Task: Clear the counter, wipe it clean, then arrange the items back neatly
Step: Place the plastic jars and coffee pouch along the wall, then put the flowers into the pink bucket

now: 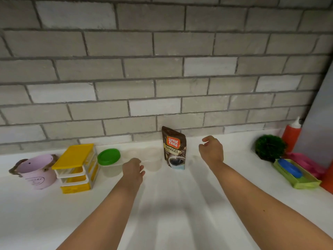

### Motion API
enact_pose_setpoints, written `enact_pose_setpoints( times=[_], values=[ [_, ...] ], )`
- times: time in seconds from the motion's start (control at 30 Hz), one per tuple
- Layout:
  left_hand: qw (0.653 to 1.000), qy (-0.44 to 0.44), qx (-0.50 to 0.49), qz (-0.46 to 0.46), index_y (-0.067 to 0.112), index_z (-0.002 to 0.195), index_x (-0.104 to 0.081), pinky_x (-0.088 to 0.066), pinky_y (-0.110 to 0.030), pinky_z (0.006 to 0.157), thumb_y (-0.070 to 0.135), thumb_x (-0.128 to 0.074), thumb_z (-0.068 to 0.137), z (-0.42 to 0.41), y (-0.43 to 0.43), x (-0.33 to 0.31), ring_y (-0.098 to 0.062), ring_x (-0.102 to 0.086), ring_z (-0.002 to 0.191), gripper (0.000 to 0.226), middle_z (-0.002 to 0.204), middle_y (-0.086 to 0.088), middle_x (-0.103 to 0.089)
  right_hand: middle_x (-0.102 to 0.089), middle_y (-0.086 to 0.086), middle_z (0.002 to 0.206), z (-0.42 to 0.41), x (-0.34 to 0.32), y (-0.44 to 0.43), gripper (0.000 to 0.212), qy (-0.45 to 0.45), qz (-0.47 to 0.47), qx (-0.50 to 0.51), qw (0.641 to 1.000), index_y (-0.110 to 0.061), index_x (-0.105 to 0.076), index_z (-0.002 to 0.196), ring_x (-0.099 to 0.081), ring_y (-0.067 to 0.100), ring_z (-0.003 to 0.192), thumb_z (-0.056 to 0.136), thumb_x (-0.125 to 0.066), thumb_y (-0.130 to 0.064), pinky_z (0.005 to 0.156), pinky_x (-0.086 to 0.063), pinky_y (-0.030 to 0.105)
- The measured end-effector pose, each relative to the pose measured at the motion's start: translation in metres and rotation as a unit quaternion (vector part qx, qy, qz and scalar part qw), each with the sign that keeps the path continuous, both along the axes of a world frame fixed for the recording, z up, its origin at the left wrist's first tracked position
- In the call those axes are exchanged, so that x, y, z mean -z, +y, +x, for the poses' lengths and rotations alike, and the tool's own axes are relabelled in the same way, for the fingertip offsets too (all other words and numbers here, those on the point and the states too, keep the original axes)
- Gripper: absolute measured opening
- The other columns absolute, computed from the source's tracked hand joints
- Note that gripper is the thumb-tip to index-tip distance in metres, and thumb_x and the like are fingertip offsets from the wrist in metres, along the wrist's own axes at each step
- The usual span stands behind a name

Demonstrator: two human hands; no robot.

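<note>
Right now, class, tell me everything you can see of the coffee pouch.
The pouch is a glossy brown stand-up bag, seemingly foil or plastic, with an orange-red Great Taste logo, a GRANULES band and a pictured cup of black coffee. Its top looks closed. It stands upright on the white counter, close to the brick wall. Nothing touches it; the right hand hovers to its right, apart.

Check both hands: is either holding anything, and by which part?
Left hand grips the clear plastic tub by its left rim; right hand holds nothing.
</note>
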State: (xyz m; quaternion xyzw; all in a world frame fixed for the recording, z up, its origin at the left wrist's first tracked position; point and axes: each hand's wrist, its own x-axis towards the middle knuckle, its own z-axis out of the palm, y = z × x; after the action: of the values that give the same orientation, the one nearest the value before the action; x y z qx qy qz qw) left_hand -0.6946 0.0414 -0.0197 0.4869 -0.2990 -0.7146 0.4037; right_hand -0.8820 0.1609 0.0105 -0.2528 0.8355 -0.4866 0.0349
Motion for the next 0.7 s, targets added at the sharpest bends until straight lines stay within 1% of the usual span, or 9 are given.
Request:
enact_pose_setpoints(
  times=[0.07,0.13,0.17,0.27,0.33,0.4,0.5,0.6,0.7],
  values=[
    [1.0,0.006,0.019,-0.011,0.005,0.091,-0.048,-0.04,-0.033,0.075,-0.001,-0.039,0.09,-0.011,0.015,-0.008,-0.022,-0.049,0.079,0.011,0.085,-0.008,-0.046,-0.059,0.012,0.115,-0.002,-0.005,0.016,0.028,0.008,-0.008,0.007,1.0,-0.009,-0.058,0.112,-0.058,0.027,0.101,0.085,-0.052,-0.006,0.077,-0.043,0.027],
    [0.999,0.016,0.043,-0.023,0.004,0.09,-0.05,-0.041,-0.035,0.083,-0.001,-0.037,0.093,-0.024,0.031,-0.016,-0.025,-0.049,0.092,0.014,0.098,-0.011,-0.046,-0.059,0.01,0.114,-0.005,-0.01,0.034,0.027,0.015,-0.011,0.017,1.0,-0.01,-0.059,0.111,-0.057,0.025,0.099,0.085,-0.052,-0.008,0.077,-0.043,0.027],
    [0.998,0.017,0.053,-0.027,0.004,0.091,-0.05,-0.04,-0.036,0.085,-0.001,-0.037,0.093,-0.031,0.04,-0.02,-0.024,-0.05,0.092,0.013,0.098,-0.011,-0.047,-0.058,0.009,0.115,-0.006,-0.013,0.044,0.026,0.019,-0.01,0.024,0.999,-0.01,-0.059,0.111,-0.057,0.024,0.099,0.086,-0.051,-0.008,0.077,-0.044,0.028],
    [0.995,-0.002,0.093,-0.044,0.002,0.087,-0.05,-0.04,-0.032,0.08,-0.004,-0.038,0.09,-0.054,0.067,-0.026,-0.016,-0.049,0.071,0.013,0.078,-0.008,-0.048,-0.059,0.007,0.113,-0.012,-0.02,0.078,0.025,0.028,-0.004,0.051,0.998,-0.012,-0.06,0.11,-0.055,0.021,0.092,0.087,-0.05,-0.01,0.076,-0.046,0.029],
    [0.992,0.001,0.121,-0.041,0.006,0.094,-0.05,-0.043,-0.031,0.071,-0.002,-0.039,0.089,-0.069,0.088,-0.028,-0.013,-0.047,0.064,0.015,0.076,-0.006,-0.049,-0.06,0.008,0.11,-0.017,-0.023,0.102,0.024,0.038,-0.004,0.073,0.997,-0.012,-0.061,0.108,-0.056,0.021,0.089,0.086,-0.051,-0.01,0.073,-0.046,0.029],
    [0.988,0.01,0.152,-0.038,0.01,0.094,-0.05,-0.042,-0.029,0.065,-0.001,-0.039,0.089,-0.082,0.113,-0.031,-0.013,-0.047,0.064,0.016,0.085,-0.006,-0.05,-0.062,0.011,0.108,-0.023,-0.027,0.127,0.024,0.053,-0.006,0.09,0.995,-0.01,-0.061,0.107,-0.059,0.027,0.094,0.085,-0.052,-0.008,0.074,-0.047,0.029],
    [0.981,0.016,0.187,-0.038,0.009,0.097,-0.047,-0.041,-0.034,0.077,0.0,-0.036,0.092,-0.102,0.153,-0.039,-0.018,-0.05,0.073,0.015,0.091,-0.007,-0.048,-0.062,0.012,0.112,-0.033,-0.037,0.168,0.027,0.085,0.005,0.11,0.99,-0.009,-0.063,0.11,-0.058,0.029,0.103,0.085,-0.053,-0.008,0.079,-0.045,0.029],
    [0.974,0.02,0.22,-0.058,0.007,0.101,-0.047,-0.039,-0.034,0.079,0.0,-0.038,0.092,-0.127,0.19,-0.043,-0.016,-0.048,0.068,0.015,0.082,-0.005,-0.046,-0.062,0.014,0.108,-0.049,-0.044,0.21,0.026,0.108,0.002,0.115,0.987,-0.009,-0.064,0.107,-0.058,0.03,0.101,0.082,-0.056,-0.008,0.086,-0.048,0.036],
    [0.967,0.016,0.243,-0.068,0.007,0.1,-0.048,-0.041,-0.034,0.075,0.001,-0.04,0.091,-0.157,0.231,-0.04,-0.015,-0.049,0.068,0.014,0.082,-0.004,-0.045,-0.065,0.014,0.101,-0.068,-0.042,0.258,0.022,0.093,-0.001,0.113,0.989,-0.011,-0.064,0.103,-0.06,0.029,0.095,0.082,-0.058,-0.009,0.083,-0.048,0.034]
  ],
)
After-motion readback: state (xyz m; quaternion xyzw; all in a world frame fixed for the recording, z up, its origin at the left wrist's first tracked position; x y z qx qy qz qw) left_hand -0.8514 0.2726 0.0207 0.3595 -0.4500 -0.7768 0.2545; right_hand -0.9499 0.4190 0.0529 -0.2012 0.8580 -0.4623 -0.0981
